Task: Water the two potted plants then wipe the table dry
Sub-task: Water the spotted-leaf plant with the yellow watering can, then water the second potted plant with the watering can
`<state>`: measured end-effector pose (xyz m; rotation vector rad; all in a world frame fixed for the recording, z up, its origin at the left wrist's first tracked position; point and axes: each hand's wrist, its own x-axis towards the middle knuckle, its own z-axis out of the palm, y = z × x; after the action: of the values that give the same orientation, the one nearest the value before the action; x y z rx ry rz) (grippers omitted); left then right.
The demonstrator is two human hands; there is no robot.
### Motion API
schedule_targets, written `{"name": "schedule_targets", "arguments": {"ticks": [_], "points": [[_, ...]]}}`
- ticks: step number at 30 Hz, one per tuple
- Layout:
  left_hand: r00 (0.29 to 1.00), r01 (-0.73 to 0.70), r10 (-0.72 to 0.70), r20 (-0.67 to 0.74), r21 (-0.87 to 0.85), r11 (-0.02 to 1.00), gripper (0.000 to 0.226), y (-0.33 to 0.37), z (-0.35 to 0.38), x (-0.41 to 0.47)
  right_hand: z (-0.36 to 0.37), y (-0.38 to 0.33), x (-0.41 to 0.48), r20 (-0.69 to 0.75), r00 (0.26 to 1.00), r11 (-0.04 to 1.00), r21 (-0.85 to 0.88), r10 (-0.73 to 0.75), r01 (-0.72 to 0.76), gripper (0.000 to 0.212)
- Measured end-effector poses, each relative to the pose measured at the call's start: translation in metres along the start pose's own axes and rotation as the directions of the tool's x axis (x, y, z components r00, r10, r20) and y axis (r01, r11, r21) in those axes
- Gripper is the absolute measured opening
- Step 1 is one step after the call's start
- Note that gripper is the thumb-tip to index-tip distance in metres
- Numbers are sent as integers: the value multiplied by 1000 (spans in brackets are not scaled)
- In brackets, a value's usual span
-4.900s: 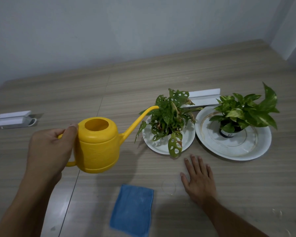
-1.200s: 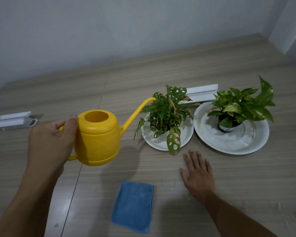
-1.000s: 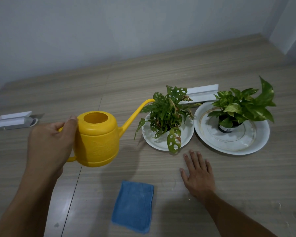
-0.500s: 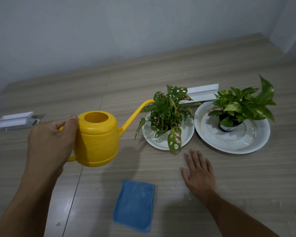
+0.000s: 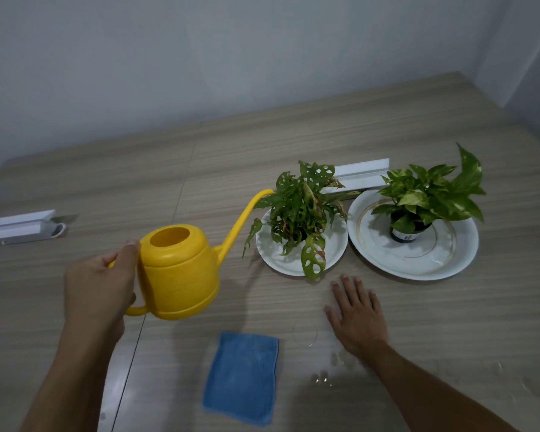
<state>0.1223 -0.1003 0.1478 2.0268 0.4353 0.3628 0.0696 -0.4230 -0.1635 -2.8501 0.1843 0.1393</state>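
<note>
My left hand [image 5: 99, 288] grips the handle of a yellow watering can [image 5: 181, 272], held upright above the table, its spout tip just left of the holey-leaved plant [image 5: 300, 210]. That plant stands on a small white plate [image 5: 334, 251]. A second plant with variegated leaves [image 5: 430, 194] sits in a dark pot on a larger gold-rimmed plate [image 5: 449, 257] to the right. My right hand [image 5: 357, 313] lies flat on the table, fingers spread, in front of the small plate. A folded blue cloth [image 5: 242, 375] lies near the front edge. Water drops [image 5: 325, 375] glisten beside my right forearm.
The wooden table [image 5: 293, 145] reaches back to a pale wall. A white rail-like piece [image 5: 360, 176] lies behind the plants. Another white piece [image 5: 21, 227] lies at the far left. More droplets [image 5: 512, 374] dot the front right.
The watering can has tipped back from the holey plant and drawn slightly left. My right hand stays flat on the table. The view has shifted a little.
</note>
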Motion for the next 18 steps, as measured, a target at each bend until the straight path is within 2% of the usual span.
{"name": "schedule_targets", "arguments": {"ticks": [1, 3, 6, 10, 15, 18], "points": [[999, 40, -40, 8, -38, 999, 42, -9, 0, -1, -4, 0, -1, 4, 1000, 1000, 7, 4, -4, 65], [997, 75, -71, 40, -119, 990, 46, -26, 1, -4, -15, 2, -6, -89, 996, 1000, 20, -5, 7, 60], [991, 131, -120, 58, -248, 960, 59, -46, 3, -8, -29, 12, -20, -242, 969, 998, 19, -48, 55, 39], [984, 171, -141, 105, -379, 910, 64, -59, 14, -15, -54, 34, -43, -391, 920, 999, 27, -31, 45, 18], [982, 139, -65, 176, -445, 885, 63, -47, 39, -33, -70, 86, -70, -437, 899, 1000, 5, -9, 12, 16], [984, 117, -42, 175, -444, 888, 61, -31, 61, -46, -77, 127, -78, -405, 914, 1000, -19, 15, -25, 24]]}}
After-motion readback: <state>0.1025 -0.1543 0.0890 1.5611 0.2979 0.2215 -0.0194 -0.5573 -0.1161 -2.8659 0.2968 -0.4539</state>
